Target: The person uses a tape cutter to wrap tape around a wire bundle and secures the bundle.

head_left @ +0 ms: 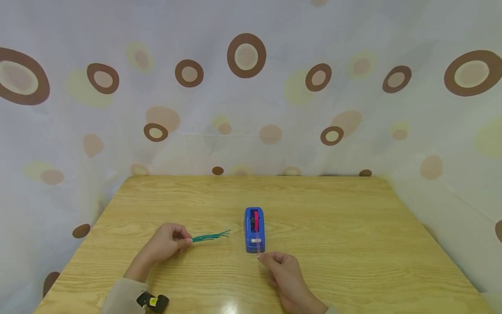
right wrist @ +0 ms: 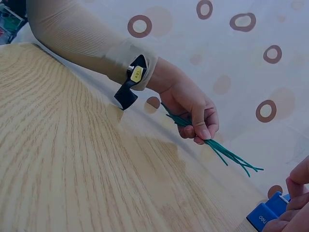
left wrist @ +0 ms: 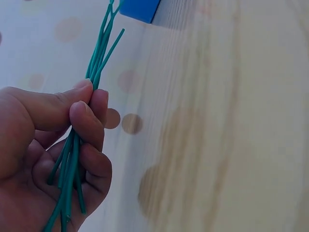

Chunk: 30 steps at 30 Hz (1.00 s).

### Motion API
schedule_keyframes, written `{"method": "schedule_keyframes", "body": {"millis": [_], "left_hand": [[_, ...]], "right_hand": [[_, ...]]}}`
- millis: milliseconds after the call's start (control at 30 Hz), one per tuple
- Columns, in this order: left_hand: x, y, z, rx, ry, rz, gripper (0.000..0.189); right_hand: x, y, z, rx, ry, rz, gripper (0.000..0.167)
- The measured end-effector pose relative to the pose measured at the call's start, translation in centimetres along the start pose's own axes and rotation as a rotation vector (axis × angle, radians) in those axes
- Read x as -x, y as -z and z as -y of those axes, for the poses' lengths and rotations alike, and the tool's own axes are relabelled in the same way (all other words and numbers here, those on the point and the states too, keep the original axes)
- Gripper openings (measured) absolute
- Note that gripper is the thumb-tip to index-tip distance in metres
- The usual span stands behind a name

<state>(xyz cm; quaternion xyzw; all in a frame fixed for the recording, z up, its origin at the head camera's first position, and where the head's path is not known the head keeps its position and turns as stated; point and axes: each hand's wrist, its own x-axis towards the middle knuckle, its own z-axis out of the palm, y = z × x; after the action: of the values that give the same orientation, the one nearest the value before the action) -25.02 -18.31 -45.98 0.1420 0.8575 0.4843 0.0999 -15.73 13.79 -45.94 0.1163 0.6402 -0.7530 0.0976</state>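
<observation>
My left hand (head_left: 169, 242) pinches a bundle of thin green wires (left wrist: 72, 169) between thumb and fingers, above the left part of the table. The wires' far ends fan out toward a blue tape dispenser (head_left: 249, 235), apart from it. The dispenser stands upright and carries a roll of tape on a pink-red core (head_left: 256, 221). At its near end my right hand (head_left: 287, 274) pinches the end of a strip of clear tape (head_left: 258, 250), pulled out past the cutter. In the right wrist view, the right fingers (right wrist: 299, 212) partly hide the dispenser.
The wood-grain table (head_left: 333, 218) extends on both sides of the dispenser. A pale curtain (head_left: 274, 100) with brown circles hangs behind and beside it. A black strap with a yellow label (head_left: 153, 301) is on the left sleeve.
</observation>
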Motion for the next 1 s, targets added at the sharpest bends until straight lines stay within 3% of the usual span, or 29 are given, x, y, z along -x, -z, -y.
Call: {"method": "schedule_keyframes", "body": {"millis": [633,1000], "left_hand": [[0.2,-0.9,-0.6,0.029,-0.068,0.100,0.009],[0.0,-1.8,-1.3,0.085,-0.094,0.121,0.009]], "right_hand": [[-0.1,0.1,0.0,0.042,-0.022,0.013,0.029],[-0.1,0.0,0.0,0.042,-0.035,0.015,0.027]]}}
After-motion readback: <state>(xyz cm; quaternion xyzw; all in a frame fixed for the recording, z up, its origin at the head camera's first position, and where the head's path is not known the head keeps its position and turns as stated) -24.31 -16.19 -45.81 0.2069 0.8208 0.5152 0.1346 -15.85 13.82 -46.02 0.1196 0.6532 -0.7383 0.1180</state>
